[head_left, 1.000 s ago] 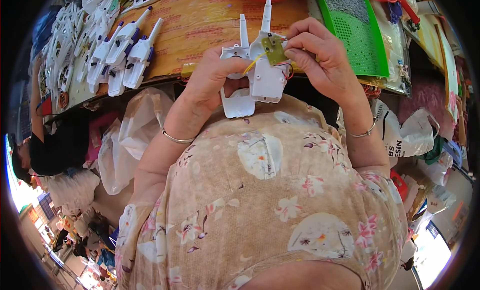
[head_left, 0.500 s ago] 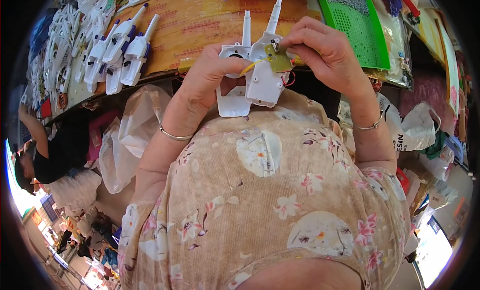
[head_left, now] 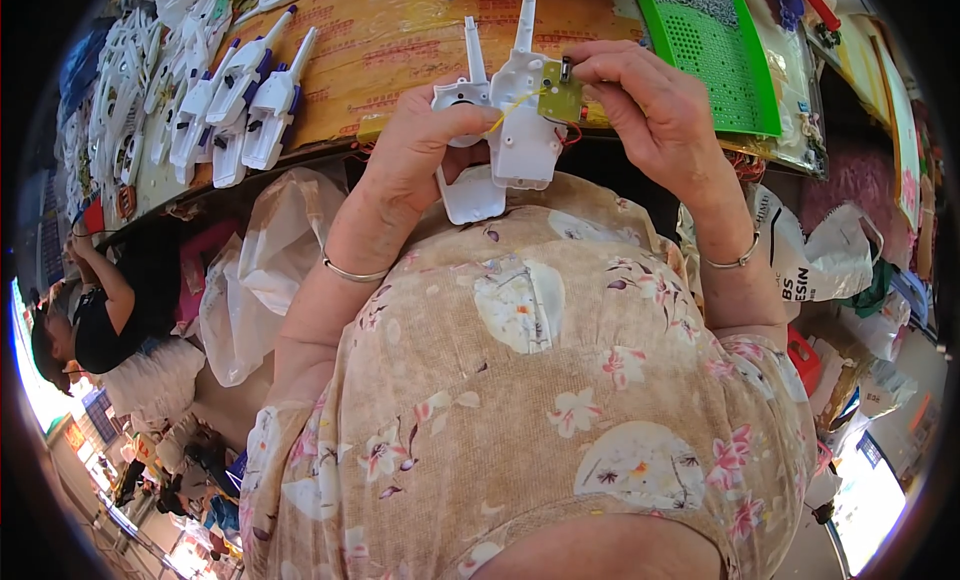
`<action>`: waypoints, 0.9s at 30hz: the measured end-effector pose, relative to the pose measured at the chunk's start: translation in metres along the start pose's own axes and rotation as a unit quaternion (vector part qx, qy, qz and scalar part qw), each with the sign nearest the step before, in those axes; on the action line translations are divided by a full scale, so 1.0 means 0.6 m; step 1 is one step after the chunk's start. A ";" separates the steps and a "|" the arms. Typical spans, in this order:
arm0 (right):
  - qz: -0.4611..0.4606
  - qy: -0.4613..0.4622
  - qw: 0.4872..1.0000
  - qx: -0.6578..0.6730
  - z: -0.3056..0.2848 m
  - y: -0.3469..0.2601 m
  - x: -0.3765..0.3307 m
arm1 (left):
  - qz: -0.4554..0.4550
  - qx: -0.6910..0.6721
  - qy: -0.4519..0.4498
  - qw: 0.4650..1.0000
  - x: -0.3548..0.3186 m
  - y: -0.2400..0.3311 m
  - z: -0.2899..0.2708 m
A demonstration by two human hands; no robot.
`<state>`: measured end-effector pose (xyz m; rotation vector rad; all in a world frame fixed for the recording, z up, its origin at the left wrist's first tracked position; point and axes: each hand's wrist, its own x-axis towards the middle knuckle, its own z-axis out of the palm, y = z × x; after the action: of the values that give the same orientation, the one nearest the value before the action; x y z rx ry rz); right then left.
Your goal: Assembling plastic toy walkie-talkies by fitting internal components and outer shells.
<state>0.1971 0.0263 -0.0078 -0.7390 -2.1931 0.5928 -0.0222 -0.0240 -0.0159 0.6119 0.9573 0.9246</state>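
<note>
My left hand (head_left: 425, 150) grips two white plastic gun-shaped shell halves (head_left: 505, 130), held upright over the table's near edge. My right hand (head_left: 640, 100) pinches a small green circuit board (head_left: 560, 95) with yellow and red wires against the right shell half. Both wrists carry a thin metal bangle.
Rows of white and blue plastic toy shells (head_left: 230, 95) lie on the orange-covered table (head_left: 400, 40) at the left. A green perforated tray (head_left: 715, 45) sits at the right. Plastic bags (head_left: 250, 280) hang below the table edge. Another person in black (head_left: 110, 300) sits at the far left.
Both hands have lifted the shells and board slightly up and away from my body; the board now sits higher against the right shell half.
</note>
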 end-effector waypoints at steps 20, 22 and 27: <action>-0.036 -0.048 0.997 0.043 0.015 0.014 0.028 | -0.033 0.035 0.010 0.999 0.000 -0.009 0.004; -0.040 -0.056 0.997 0.033 0.013 0.014 0.030 | -0.026 0.031 0.005 0.999 -0.002 -0.007 0.008; -0.051 -0.097 0.994 0.020 0.014 0.012 0.035 | -0.025 0.035 0.007 0.999 -0.002 -0.009 0.006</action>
<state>0.1813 0.0439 -0.0073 -0.5642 -2.3744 0.6784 -0.0171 -0.0280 -0.0179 0.6389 1.0154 0.8553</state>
